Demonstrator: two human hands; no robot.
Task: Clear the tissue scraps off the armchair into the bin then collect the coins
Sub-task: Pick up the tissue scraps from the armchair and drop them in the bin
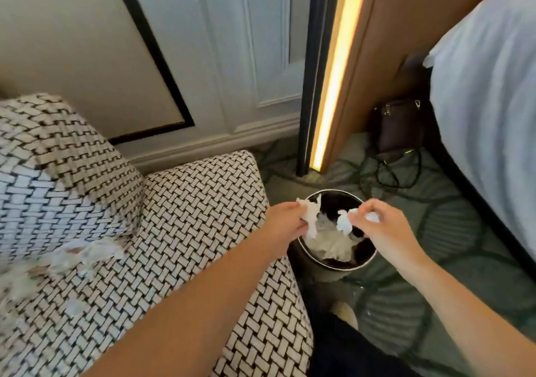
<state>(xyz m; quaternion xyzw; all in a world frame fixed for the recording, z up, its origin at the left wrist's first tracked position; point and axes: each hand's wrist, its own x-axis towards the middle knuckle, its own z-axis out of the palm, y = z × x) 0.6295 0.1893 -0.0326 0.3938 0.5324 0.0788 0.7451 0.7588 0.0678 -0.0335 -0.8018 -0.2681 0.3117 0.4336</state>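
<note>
My left arm crosses the armchair [203,217] armrest so my left hand [285,221], pinching a tissue scrap [311,217], hangs over the bin [368,256]. My right hand [385,226] pinches a second scrap [345,221] opposite it. I hold both above the opening so they drop onto the crumpled tissue [330,244] inside. Loose scraps [87,252] lie blurred on the seat to my left, and I cannot make out the coins there. Beyond the bin, a dark handbag [398,124] sits on the carpet beside the bed [487,86], out of my way.
</note>
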